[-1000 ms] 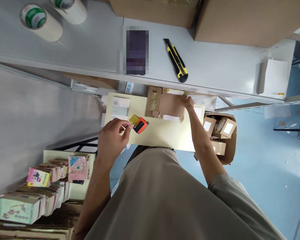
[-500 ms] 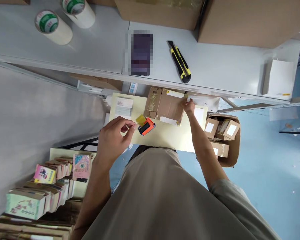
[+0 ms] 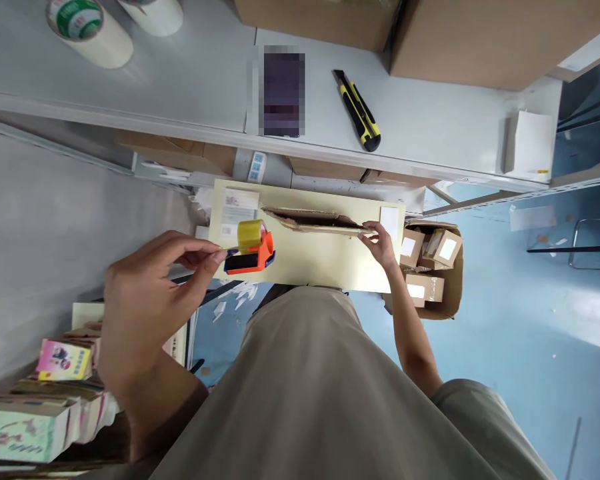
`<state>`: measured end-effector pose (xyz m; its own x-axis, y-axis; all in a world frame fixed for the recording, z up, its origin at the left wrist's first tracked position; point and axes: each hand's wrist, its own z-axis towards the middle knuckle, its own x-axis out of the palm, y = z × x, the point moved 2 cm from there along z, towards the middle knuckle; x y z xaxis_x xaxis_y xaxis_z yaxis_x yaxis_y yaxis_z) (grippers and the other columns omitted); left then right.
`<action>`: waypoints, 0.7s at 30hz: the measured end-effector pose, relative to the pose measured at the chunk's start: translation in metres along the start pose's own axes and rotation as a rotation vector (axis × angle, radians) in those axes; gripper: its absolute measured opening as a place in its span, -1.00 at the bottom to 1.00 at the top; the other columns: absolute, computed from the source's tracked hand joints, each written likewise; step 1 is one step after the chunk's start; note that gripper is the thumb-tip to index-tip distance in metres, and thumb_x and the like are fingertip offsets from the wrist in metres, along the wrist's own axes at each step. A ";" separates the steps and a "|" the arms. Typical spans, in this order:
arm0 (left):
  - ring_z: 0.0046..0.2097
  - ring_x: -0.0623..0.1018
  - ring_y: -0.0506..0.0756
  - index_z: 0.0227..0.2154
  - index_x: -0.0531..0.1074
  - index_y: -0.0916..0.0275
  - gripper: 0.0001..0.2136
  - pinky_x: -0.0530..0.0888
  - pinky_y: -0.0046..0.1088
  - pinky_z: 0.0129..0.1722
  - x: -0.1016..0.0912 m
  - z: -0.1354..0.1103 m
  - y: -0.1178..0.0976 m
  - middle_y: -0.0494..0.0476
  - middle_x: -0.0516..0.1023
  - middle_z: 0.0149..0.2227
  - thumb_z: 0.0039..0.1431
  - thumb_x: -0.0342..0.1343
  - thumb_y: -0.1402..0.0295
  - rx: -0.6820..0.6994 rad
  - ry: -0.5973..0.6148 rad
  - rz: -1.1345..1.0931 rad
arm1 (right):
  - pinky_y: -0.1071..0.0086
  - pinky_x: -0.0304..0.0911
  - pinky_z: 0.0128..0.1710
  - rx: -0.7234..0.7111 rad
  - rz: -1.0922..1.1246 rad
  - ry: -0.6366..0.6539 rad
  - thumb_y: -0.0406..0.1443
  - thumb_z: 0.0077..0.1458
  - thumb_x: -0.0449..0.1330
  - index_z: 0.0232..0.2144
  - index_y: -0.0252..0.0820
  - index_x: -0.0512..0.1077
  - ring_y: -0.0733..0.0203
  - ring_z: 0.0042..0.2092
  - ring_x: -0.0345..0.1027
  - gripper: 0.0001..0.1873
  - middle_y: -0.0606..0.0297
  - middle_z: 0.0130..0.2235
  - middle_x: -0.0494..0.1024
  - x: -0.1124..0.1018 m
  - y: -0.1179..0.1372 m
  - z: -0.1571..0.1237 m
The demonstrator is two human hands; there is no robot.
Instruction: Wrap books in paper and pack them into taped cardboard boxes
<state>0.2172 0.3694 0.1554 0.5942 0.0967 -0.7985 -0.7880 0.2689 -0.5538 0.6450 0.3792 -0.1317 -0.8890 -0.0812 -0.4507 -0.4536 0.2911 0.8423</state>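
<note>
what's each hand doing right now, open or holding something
Left hand: closed, holding the tape dispenser.
Right hand: closed, holding the cardboard by its edge.

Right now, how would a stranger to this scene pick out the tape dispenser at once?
Find the long pale-yellow table below the grey shelf. Toward its left end in the picture, at the left hand, is the tape dispenser. Unlike the brown cardboard beside it, it has bright orange parts and a yellow roll.
</note>
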 end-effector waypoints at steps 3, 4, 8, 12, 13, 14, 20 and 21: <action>-0.36 0.66 0.07 -0.23 0.63 0.04 -0.93 0.51 -0.36 -0.29 -0.005 -0.005 0.011 -0.09 0.74 -0.30 0.41 0.37 0.27 0.030 0.026 -0.025 | -0.16 0.48 0.35 0.006 0.083 0.020 0.34 0.09 0.50 0.32 -0.03 0.48 -0.23 0.42 0.53 -0.03 -0.13 0.34 0.67 0.002 0.008 -0.024; -0.35 0.66 0.06 -0.23 0.63 0.04 -0.93 0.51 -0.36 -0.28 -0.004 -0.007 0.014 -0.09 0.74 -0.29 0.42 0.37 0.28 0.031 0.035 -0.033 | -0.19 0.45 0.39 0.021 0.102 0.016 0.38 0.03 0.52 0.38 -0.04 0.45 -0.26 0.45 0.50 0.08 -0.18 0.38 0.64 0.004 0.011 -0.029; -0.37 0.64 0.02 -0.24 0.61 0.07 -0.93 0.48 -0.41 -0.31 0.003 -0.013 0.029 -0.11 0.71 -0.31 0.42 0.37 0.31 0.080 0.051 -0.054 | -0.25 0.38 0.48 0.095 0.116 -0.016 0.51 -0.04 0.48 0.52 -0.07 0.36 -0.31 0.51 0.45 0.33 -0.26 0.46 0.56 0.012 0.026 -0.043; -0.40 0.63 0.02 -0.26 0.61 0.09 -0.92 0.48 -0.41 -0.31 0.010 -0.017 0.041 -0.09 0.73 -0.30 0.41 0.33 0.30 0.070 0.081 -0.083 | -0.17 0.42 0.47 0.150 0.061 -0.032 0.58 0.11 0.28 0.53 -0.14 0.40 -0.27 0.49 0.48 0.28 -0.25 0.47 0.56 0.021 0.046 -0.051; -0.39 0.63 0.03 -0.26 0.61 0.09 -0.92 0.49 -0.40 -0.30 0.011 -0.018 0.044 -0.07 0.74 -0.30 0.41 0.32 0.29 0.060 0.091 -0.090 | -0.14 0.45 0.45 0.168 0.043 -0.043 0.56 0.18 0.24 0.50 -0.18 0.44 -0.27 0.48 0.49 0.23 -0.26 0.46 0.57 0.022 0.052 -0.053; -0.38 0.64 0.04 -0.26 0.62 0.09 -0.91 0.49 -0.39 -0.30 0.012 -0.018 0.046 -0.06 0.74 -0.30 0.41 0.31 0.29 0.051 0.096 -0.099 | -0.12 0.47 0.43 0.185 0.023 -0.058 0.53 0.23 0.21 0.46 -0.20 0.50 -0.28 0.47 0.51 0.16 -0.25 0.44 0.59 0.023 0.057 -0.054; -0.34 0.65 0.08 -0.25 0.61 0.08 -0.94 0.51 -0.37 -0.27 0.012 -0.019 0.058 -0.03 0.73 -0.28 0.39 0.29 0.31 0.041 0.129 -0.146 | 0.01 0.55 0.27 0.315 -0.184 -0.060 0.11 0.37 0.29 0.19 -0.20 0.71 -0.23 0.23 0.70 -0.38 -0.08 0.15 0.82 0.018 0.078 -0.049; -0.33 0.65 0.09 -0.25 0.61 0.07 -0.94 0.52 -0.36 -0.27 0.012 -0.019 0.061 -0.01 0.73 -0.28 0.39 0.28 0.31 0.027 0.138 -0.149 | 0.03 0.56 0.21 0.341 -0.233 -0.043 0.05 0.36 0.30 0.17 -0.19 0.72 -0.22 0.17 0.73 -0.44 -0.05 0.10 0.84 0.018 0.080 -0.048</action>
<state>0.1731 0.3689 0.1069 0.6744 -0.0776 -0.7343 -0.6876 0.2965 -0.6628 0.5901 0.3556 -0.0586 -0.7583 -0.1446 -0.6357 -0.5891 0.5696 0.5731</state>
